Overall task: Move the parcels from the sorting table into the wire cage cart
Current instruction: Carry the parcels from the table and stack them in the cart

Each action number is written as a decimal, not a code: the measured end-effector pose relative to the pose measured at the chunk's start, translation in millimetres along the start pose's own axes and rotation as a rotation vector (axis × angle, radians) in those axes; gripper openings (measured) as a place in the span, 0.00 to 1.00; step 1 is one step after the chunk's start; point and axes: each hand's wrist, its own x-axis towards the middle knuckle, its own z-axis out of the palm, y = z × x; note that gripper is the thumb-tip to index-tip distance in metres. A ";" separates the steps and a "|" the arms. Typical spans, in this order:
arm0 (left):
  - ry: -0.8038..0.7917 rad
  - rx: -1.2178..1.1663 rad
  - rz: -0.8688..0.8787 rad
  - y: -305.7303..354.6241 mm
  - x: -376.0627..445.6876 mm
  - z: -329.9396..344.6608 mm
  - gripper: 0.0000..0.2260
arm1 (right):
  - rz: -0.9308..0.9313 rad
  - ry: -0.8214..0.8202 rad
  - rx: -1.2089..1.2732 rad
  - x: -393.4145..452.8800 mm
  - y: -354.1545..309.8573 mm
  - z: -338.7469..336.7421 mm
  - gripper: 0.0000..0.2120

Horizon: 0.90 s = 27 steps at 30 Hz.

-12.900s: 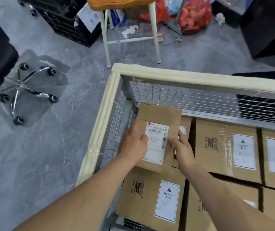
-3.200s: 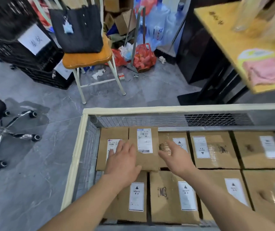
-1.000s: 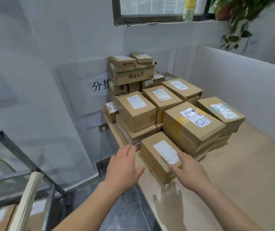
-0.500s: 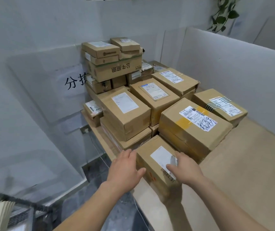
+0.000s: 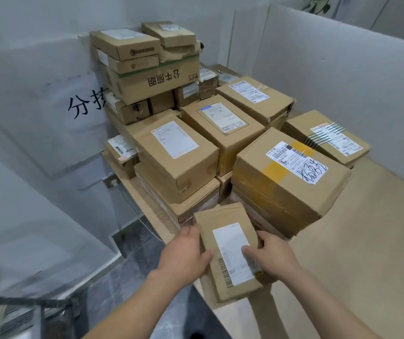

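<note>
Your grip is two-handed, left hand [image 5: 184,255] and right hand [image 5: 269,255] clasping the opposite long sides of the small parcel [image 5: 228,250] at the tabletop [image 5: 357,241] near-left edge, probably so it lifts level toward the cage cart [image 5: 17,319].

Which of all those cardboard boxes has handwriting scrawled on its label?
The big box at the front right of the pile, just beyond the right hand. It alone has black marker scribble on its label, beside a yellow tape strip.
</note>
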 end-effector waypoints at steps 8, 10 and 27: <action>-0.145 -0.101 -0.085 5.2 -13.4 38.0 0.19 | 0.090 -0.037 0.460 -12.0 18.5 18.0 0.17; -0.157 -0.107 -0.101 10.2 -22.3 45.8 0.17 | 0.098 -0.049 0.486 -18.1 25.1 19.1 0.18; -0.075 -0.368 -0.292 47.9 -148.2 105.2 0.14 | 0.073 -0.219 0.696 -111.8 94.1 48.7 0.17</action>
